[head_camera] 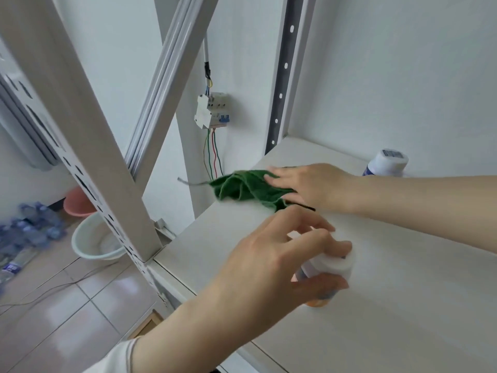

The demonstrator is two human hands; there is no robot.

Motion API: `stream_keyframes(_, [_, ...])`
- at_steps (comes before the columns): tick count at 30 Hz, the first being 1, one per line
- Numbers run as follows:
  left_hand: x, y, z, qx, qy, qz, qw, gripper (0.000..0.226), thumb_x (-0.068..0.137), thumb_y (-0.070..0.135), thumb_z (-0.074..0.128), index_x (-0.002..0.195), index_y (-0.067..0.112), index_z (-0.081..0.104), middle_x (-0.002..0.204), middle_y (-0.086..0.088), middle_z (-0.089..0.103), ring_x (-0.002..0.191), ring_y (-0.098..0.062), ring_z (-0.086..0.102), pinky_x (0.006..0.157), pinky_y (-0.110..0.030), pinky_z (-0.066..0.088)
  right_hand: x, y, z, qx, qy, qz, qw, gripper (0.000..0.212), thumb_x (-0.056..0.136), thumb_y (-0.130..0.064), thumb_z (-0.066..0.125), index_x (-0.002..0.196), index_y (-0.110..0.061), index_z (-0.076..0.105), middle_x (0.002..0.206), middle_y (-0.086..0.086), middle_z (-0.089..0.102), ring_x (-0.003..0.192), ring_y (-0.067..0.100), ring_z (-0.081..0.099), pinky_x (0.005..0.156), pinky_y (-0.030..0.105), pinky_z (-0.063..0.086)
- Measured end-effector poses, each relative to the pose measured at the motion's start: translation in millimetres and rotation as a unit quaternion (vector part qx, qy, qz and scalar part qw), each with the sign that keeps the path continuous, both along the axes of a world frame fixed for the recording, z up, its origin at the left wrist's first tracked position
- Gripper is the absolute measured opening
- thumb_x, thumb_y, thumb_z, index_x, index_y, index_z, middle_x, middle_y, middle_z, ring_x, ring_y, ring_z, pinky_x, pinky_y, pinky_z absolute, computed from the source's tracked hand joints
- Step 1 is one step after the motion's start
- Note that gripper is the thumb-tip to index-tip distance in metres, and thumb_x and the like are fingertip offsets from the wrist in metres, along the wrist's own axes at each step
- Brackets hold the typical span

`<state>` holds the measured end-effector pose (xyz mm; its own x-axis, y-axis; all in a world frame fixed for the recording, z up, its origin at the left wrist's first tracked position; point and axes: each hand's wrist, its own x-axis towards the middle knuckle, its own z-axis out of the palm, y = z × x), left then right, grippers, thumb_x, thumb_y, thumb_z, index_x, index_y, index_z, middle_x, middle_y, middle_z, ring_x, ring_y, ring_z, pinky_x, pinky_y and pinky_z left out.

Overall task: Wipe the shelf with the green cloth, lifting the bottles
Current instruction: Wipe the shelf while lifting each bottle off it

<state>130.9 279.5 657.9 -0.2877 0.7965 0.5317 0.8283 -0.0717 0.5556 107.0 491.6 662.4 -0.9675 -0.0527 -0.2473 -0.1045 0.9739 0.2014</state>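
Nearest, the left hand (271, 267) curls its fingers and thumb around a white-capped bottle (329, 267) with an orange base, close to the front edge of the white shelf (403, 305); whether the bottle is lifted or standing cannot be told. Farther back, the right hand (309, 184) lies flat with fingers spread on the green cloth (242, 187), pressing it at the shelf's left edge. A second bottle (384, 162), white with blue, stands near the back edge.
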Motion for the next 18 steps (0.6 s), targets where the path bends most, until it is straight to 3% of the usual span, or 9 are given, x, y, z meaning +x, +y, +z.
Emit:
stream_keyframes(2, [-0.6, 0.0, 1.0, -0.006, -0.005, -0.007, 1.0, 0.024, 0.075, 0.047, 0.056, 0.098, 0.039, 0.053, 0.11, 0.012, 0.055, 0.092, -0.001, 0.051, 0.072, -0.022, 0.047, -4.6, 16.2, 1.7, 0.08, 0.053, -0.062, 0.993, 0.049, 0.096, -0.032, 0.035, 0.14, -0.012, 0.029, 0.149, 0.01, 0.03, 0.127, 0.03, 0.043, 0.097, 0.042, 0.043])
stream_keyframes(6, [-1.1, 1.0, 2.6, -0.012, -0.026, -0.031, 0.999, 0.025, 0.076, 0.044, 0.056, 0.099, 0.036, 0.053, 0.111, 0.008, 0.054, 0.096, -0.005, 0.052, 0.078, -0.02, 0.044, -18.1, 38.8, 5.1, 0.077, 0.03, -0.18, 0.98, 0.049, 0.096, -0.026, 0.039, 0.134, 0.004, 0.028, 0.149, 0.023, 0.022, 0.126, 0.037, 0.04, 0.097, 0.039, 0.038])
stream_keyframes(9, [-0.4, 2.8, 1.8, -0.014, -0.044, -0.045, 0.998, 0.024, 0.077, 0.041, 0.057, 0.1, 0.035, 0.052, 0.114, 0.007, 0.056, 0.103, -0.009, 0.055, 0.083, -0.022, 0.045, -17.8, 28.8, 9.0, 0.041, 0.029, -0.192, 0.98, 0.053, 0.095, -0.021, 0.038, 0.142, -0.011, 0.015, 0.146, 0.017, 0.031, 0.111, 0.034, 0.049, 0.081, 0.032, 0.039])
stream_keyframes(11, [0.2, 3.3, 0.9, -0.011, -0.062, -0.058, 0.996, 0.023, 0.078, 0.039, 0.058, 0.099, 0.033, 0.051, 0.115, 0.005, 0.059, 0.103, -0.008, 0.055, 0.086, -0.019, 0.044, -9.7, 19.5, 8.6, 0.024, 0.006, -0.196, 0.98, 0.059, 0.095, -0.02, 0.034, 0.145, -0.029, 0.005, 0.151, 0.009, 0.021, 0.12, 0.031, 0.042, 0.09, 0.034, 0.04])
stream_keyframes(13, [0.7, 3.4, 0.7, -0.012, -0.077, -0.063, 0.995, 0.022, 0.078, 0.039, 0.058, 0.098, 0.033, 0.051, 0.113, 0.006, 0.06, 0.1, -0.005, 0.055, 0.084, -0.018, 0.045, 2.2, 8.1, 10.3, 0.002, -0.02, -0.206, 0.978, 0.057, 0.095, -0.023, 0.033, 0.144, -0.038, 0.008, 0.151, 0.007, 0.018, 0.133, 0.03, 0.027, 0.099, 0.039, 0.033])
stream_keyframes(16, [-2.2, 1.1, 3.2, -0.008, -0.079, -0.056, 0.995, 0.023, 0.076, 0.042, 0.059, 0.097, 0.033, 0.053, 0.11, 0.011, 0.059, 0.098, -0.002, 0.055, 0.081, -0.021, 0.047, 35.3, -17.6, 19.0, -0.055, -0.032, -0.189, 0.98, 0.054, 0.093, -0.03, 0.04, 0.141, -0.041, 0.016, 0.147, 0.004, 0.02, 0.134, 0.025, 0.021, 0.097, 0.038, 0.033])
stream_keyframes(18, [-7.6, -5.9, 7.2, 0.007, -0.083, -0.047, 0.995, 0.024, 0.074, 0.042, 0.06, 0.095, 0.032, 0.056, 0.106, 0.015, 0.06, 0.098, -0.001, 0.056, 0.079, -0.017, 0.047, 61.8, -35.4, 23.5, -0.055, -0.037, -0.154, 0.986, 0.054, 0.091, -0.034, 0.044, 0.14, -0.034, 0.021, 0.142, 0.004, 0.021, 0.133, 0.025, 0.023, 0.088, 0.035, 0.033])
